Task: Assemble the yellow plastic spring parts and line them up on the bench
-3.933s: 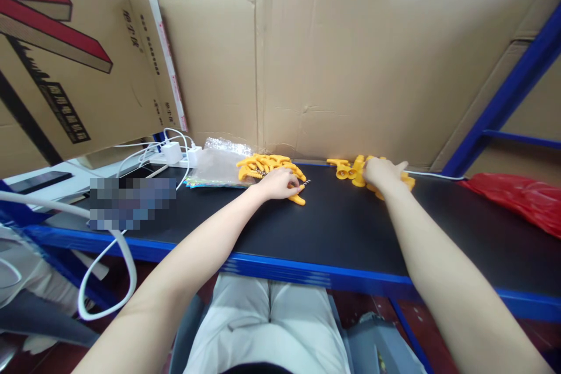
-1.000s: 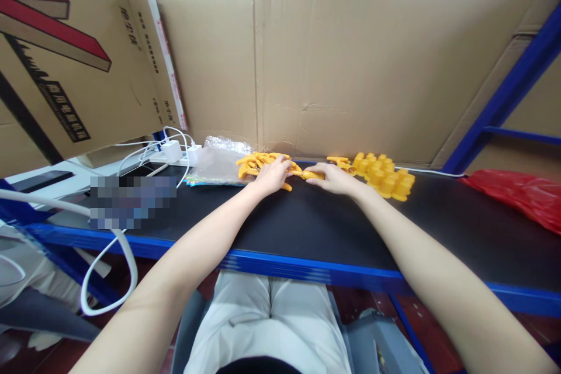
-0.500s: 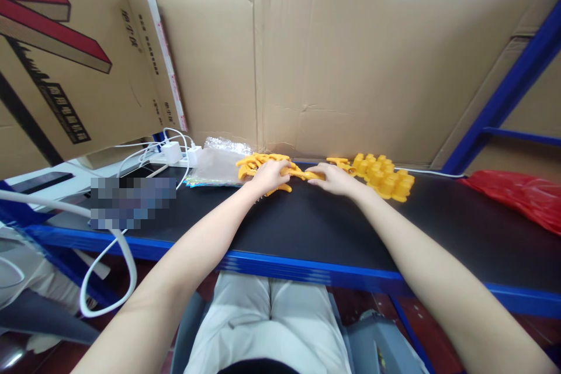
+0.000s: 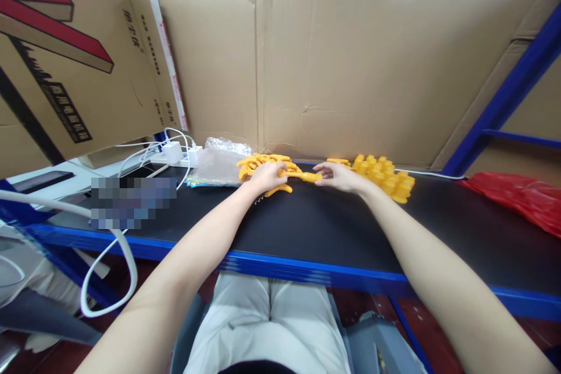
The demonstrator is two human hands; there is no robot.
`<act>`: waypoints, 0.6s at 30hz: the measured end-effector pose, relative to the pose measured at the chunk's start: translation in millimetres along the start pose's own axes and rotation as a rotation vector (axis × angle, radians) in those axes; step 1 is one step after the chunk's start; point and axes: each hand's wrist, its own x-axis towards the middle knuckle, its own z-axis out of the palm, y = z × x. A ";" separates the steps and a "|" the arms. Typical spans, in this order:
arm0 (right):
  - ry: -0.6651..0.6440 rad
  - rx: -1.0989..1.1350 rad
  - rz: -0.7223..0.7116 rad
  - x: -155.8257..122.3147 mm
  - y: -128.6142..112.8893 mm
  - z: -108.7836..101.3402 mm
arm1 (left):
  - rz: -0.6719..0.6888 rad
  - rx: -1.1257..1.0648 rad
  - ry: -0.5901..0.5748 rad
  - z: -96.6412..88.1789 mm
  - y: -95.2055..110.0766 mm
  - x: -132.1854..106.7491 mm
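Note:
A slim yellow plastic piece (image 4: 309,176) with a handle-like shape reaches across the gap between my hands. My left hand (image 4: 268,177) is closed around its left part, right beside a heap of similar yellow plastic pieces (image 4: 263,159). At the piece's right end is my right hand (image 4: 339,177), thumb below and fingers above, lightly pinching the tip. Below my left hand, a yellow piece with a toothed edge (image 4: 280,189) pokes out, with a small metal coil near it. The kind of these pieces is too small to make out.
Yellow cup-shaped parts (image 4: 383,175) stand together on the black tabletop (image 4: 315,222) to the right. A red plastic bag (image 4: 517,196) lies farther right. Clear plastic bags (image 4: 217,166), white chargers (image 4: 172,153) and cables are on the left. Cardboard (image 4: 350,70) walls the back.
My right hand has shifted slightly right and its fingers have loosened, baring more of the slim piece's end. My left hand keeps nearly the same place.

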 end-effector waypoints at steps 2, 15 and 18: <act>0.004 0.133 0.024 -0.3 0.9 -1.4 | -0.002 -0.001 0.006 -0.3 0.5 -0.2; -0.032 0.537 0.159 -6.4 -8.1 0.9 | -0.015 0.006 0.021 -0.2 0.5 1.2; -0.116 0.579 0.167 -10.5 -9.3 -4.6 | -0.025 0.006 0.022 0.3 -0.9 1.7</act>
